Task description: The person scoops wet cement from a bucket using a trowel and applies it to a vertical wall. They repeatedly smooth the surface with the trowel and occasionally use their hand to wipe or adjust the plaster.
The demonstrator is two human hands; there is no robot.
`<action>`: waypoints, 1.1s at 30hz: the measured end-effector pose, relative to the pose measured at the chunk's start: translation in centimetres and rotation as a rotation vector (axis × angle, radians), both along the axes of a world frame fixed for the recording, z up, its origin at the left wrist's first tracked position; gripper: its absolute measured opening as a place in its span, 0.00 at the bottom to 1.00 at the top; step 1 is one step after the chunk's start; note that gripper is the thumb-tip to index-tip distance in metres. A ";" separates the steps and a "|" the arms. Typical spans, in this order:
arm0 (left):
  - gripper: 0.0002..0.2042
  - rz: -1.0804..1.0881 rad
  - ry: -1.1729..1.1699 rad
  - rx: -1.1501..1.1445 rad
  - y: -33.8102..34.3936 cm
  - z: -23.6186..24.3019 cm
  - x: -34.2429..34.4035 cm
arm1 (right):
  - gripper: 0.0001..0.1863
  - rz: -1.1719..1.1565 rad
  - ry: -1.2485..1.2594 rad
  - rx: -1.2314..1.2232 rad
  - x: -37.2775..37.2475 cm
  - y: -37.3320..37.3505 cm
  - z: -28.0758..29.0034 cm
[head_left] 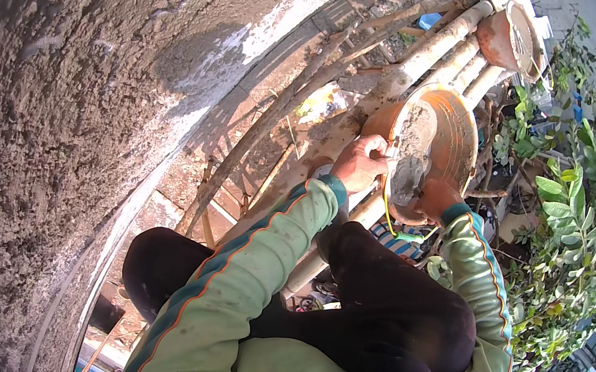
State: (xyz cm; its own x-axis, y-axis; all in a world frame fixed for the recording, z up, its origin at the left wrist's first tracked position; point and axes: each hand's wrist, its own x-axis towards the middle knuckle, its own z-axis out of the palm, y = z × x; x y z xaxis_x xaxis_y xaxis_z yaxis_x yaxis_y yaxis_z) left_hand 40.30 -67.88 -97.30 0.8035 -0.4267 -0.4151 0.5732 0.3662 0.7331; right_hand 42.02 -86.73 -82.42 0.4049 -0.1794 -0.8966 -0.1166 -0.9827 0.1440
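Observation:
An orange bucket stands tilted on the poles in front of me, its open mouth facing me. Wet grey mortar lies inside, and more is smeared over the inner wall. My left hand is closed on the left rim, thumb and fingers pinching it. At the near right rim, my right hand has its fingers curled in over the edge, close to the mortar; the fingertips are partly hidden. A yellow-green bucket handle hangs down below the rim between my hands.
A rough plastered wall rises along my left. Under me run bamboo poles of a scaffold, with littered ground below. A second bucket with grey mortar stands farther along the poles. Leafy branches crowd the right side.

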 end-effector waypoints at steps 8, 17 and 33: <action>0.11 -0.141 0.009 0.075 1.7 1.4 0.7 | 0.09 -0.782 -0.027 0.357 -0.6 -6.2 5.1; 0.11 -0.078 0.117 -0.028 2.0 2.5 1.2 | 0.09 0.403 -0.338 -0.146 0.5 -0.2 -3.4; 0.10 -0.139 0.153 -0.013 2.0 1.6 0.8 | 0.17 0.120 -0.085 -0.393 2.6 -3.2 -1.8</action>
